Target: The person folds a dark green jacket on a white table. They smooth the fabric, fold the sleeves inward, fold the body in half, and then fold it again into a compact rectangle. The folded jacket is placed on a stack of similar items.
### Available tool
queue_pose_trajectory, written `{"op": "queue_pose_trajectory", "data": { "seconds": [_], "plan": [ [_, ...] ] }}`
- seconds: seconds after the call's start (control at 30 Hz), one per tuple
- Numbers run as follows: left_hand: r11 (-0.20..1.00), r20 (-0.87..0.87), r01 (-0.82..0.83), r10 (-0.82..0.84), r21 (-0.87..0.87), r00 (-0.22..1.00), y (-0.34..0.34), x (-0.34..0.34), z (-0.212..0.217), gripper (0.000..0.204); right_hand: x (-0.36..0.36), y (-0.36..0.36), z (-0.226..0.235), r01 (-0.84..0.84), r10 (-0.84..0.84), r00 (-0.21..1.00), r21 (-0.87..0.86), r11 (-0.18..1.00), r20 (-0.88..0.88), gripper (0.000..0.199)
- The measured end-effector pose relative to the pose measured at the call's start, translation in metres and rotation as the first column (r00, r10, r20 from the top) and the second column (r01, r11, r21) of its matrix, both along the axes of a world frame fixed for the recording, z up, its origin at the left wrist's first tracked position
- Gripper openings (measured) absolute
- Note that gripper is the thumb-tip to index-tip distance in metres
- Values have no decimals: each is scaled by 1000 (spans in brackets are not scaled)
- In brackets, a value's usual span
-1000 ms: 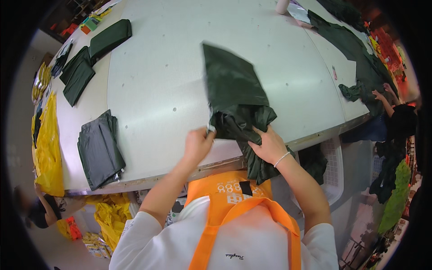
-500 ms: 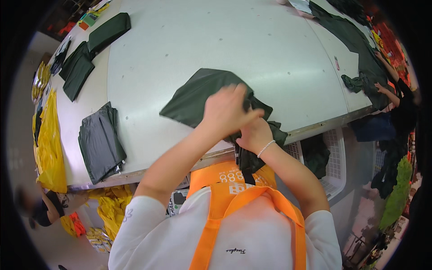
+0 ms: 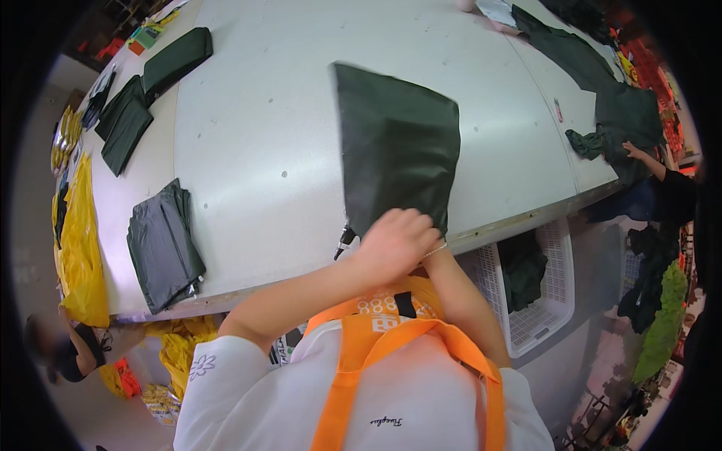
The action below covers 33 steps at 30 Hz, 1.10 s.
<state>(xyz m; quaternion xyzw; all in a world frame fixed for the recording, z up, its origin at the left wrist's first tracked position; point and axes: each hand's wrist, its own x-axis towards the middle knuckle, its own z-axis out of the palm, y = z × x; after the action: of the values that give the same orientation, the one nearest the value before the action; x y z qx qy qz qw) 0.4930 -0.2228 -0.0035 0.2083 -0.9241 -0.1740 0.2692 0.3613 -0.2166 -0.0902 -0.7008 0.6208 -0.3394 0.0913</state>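
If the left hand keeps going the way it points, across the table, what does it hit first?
The dark green cloth. The left hand already lies on its near edge, pointing away from the person, so it would slide over that cloth first. Beyond it the white table looks bare, though depth is hard to judge.

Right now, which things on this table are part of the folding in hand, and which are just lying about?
In hand:
dark green garment, spread flat at the table's near edge
left hand on its near edge; right hand hidden behind it

Lying about:
folded garment stack
far folded garments
white basket of dark cloth
yellow bags
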Motion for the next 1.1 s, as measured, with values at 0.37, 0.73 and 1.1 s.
{"op": "queue_pose_trajectory", "data": {
  "seconds": [0.37,0.73,1.1],
  "plan": [
    [588,23,-349,488,729,872,-37,66,-85,72,-39,-31,-10,297,-288,954,-138,945,80,49],
    [76,-97,61,794,995,600,23,25,-98,42,-12,-79,54,-52,-146,916,471,880,374,75],
    [-198,40,506,951,839,306,25,32,-89,34,34,-26,78,-135,227,854,223,965,-468,69]
  ]
}}
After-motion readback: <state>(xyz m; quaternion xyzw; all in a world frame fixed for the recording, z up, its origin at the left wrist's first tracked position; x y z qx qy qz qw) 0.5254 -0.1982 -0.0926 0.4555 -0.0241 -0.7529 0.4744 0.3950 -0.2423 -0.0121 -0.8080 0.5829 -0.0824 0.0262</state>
